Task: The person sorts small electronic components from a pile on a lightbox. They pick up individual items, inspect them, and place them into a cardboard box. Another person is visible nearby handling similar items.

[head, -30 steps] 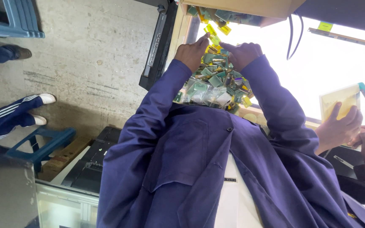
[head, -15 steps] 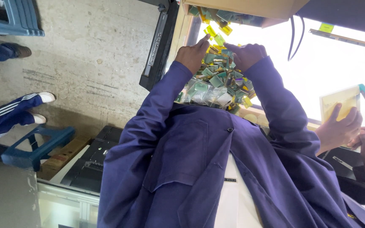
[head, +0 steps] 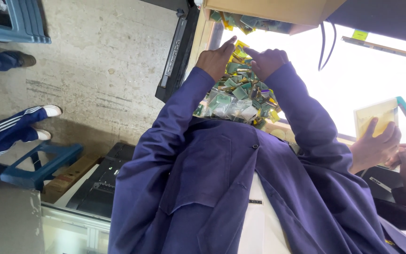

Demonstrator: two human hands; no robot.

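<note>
From my remote seat, I look down the front of a navy work jacket (head: pixel 240 188) to where both arms reach out over a heap of small clear bags holding green and yellow parts (head: pixel 240 96), piled on the tabletop (head: pixel 283 128) near its far edge. The left hand (head: pixel 216 59) and right hand (head: pixel 268 60) meet at the top of the heap, each loosely curled with a forefinger stretched toward a small yellow packet (head: pixel 239 46) between them; I cannot tell whether either actually pinches it. I judge the hands sit close together so the fingertips can pick one piece out of the pile. The heap's long axis runs away from the body, toward an open cardboard box (head: pixel 273 10) tipped over the tabletop's far end, more bags showing at its mouth. At the right edge, another person's hands (head: pixel 386 146) hold a pale yellow card (head: pixel 374 117).
</note>
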